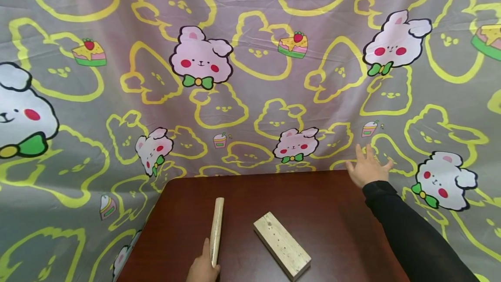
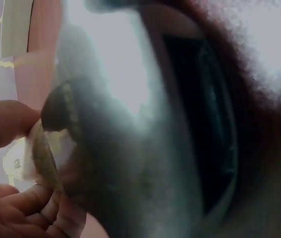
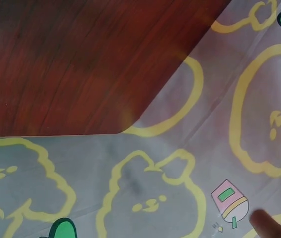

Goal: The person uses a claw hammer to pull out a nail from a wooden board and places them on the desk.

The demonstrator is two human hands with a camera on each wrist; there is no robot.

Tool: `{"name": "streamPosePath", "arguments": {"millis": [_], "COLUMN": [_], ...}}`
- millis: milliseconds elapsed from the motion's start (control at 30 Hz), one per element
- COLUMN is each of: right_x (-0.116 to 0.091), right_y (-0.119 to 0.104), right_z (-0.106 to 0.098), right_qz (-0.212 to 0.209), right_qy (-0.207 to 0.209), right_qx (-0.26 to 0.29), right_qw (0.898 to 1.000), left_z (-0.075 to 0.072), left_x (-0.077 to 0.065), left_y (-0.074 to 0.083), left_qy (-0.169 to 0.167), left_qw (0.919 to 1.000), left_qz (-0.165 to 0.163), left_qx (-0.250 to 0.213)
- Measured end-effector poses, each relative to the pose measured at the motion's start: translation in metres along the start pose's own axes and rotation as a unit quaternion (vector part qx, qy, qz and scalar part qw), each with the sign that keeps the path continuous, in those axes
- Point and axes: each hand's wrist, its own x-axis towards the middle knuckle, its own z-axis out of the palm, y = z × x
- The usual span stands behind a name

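Note:
Near the table's front, my left hand [image 1: 203,268] holds a pale wooden stick [image 1: 216,230] by its near end. The stick points away toward the back of the table. In the left wrist view, the thumb and curled fingers [image 2: 31,210] are around its end, while a blurred shiny shape hides much of the rest. A pale rectangular wooden block [image 1: 282,245] with small dark spots lies on the table, right of the stick. My right hand [image 1: 368,169] is raised by the table's back right corner, fingers spread and holding nothing.
The dark red-brown wooden table [image 1: 313,199] has its back edge against a grey patterned cloth [image 1: 250,95]. That cloth hangs behind and on both sides. In the right wrist view, a table corner [image 3: 120,130] shows against the cloth.

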Motion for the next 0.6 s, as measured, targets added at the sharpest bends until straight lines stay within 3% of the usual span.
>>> {"name": "streamPosePath", "arguments": {"millis": [433,600], "right_x": [-0.008,-0.009], "right_y": [0.004,0.003], "right_z": [-0.002,-0.001], "right_qz": [0.009,0.01], "right_qy": [-0.026,-0.026], "right_qx": [-0.001,0.002], "right_qw": [1.0,1.0], "left_z": [0.004,-0.005], "left_x": [0.006,0.012], "left_y": [0.003,0.009], "left_qy": [-0.004,0.001], "left_qw": [0.9995,0.9989], "left_qz": [0.011,0.008], "left_qx": [0.029,0.045]}}
